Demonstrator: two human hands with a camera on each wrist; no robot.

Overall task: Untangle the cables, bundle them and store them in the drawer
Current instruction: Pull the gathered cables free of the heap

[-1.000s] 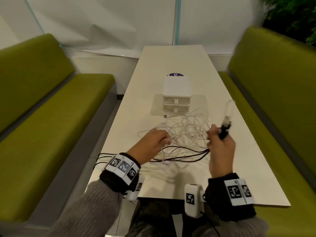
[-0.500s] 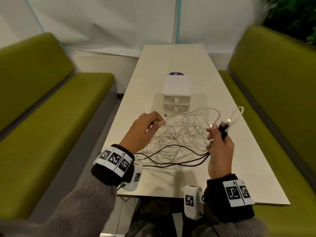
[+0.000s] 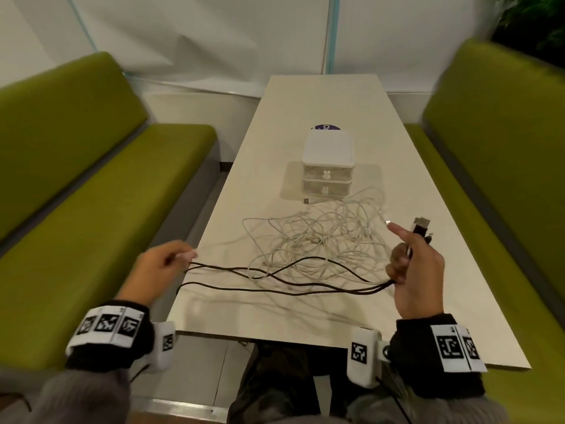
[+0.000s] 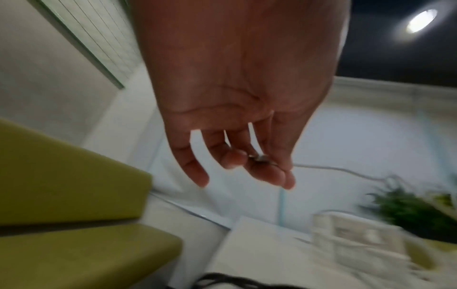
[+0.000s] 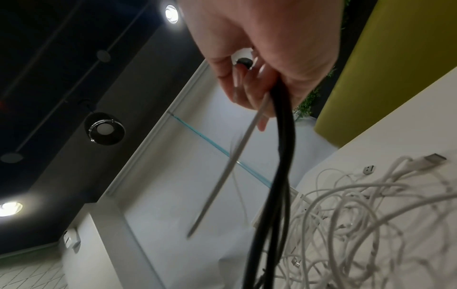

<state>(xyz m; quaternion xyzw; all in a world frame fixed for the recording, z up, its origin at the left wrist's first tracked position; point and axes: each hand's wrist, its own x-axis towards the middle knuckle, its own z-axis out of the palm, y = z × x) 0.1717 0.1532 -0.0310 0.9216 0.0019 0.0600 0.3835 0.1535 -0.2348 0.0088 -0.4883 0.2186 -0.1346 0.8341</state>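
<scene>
A tangle of white cables [image 3: 321, 240] lies on the table [image 3: 321, 96] in front of a small white two-drawer unit [image 3: 328, 166], both drawers closed. My right hand [image 3: 406, 249] grips folded strands of a black cable [image 3: 293, 290], its USB plug [image 3: 422, 223] sticking up and the index finger pointing out. In the right wrist view the black cable [image 5: 279, 136] and one white strand [image 5: 235, 166] hang from my right hand [image 5: 247, 64]. My left hand [image 3: 183, 257] is over the table's near left edge. There my left hand [image 4: 257, 158] pinches a small connector with a white cable [image 4: 346, 170] trailing off.
Green bench seats [image 3: 107, 209] run along both sides of the narrow table. A purple round sticker [image 3: 325, 127] shows behind the drawer unit. Loose USB plugs [image 5: 368, 169] lie among the white cables. Black strands reach the table's left edge under my left hand.
My left hand has swung from the white tangle out to the near left edge. The black strands now lie stretched across the table. My right hand has stayed put and straightened its index finger.
</scene>
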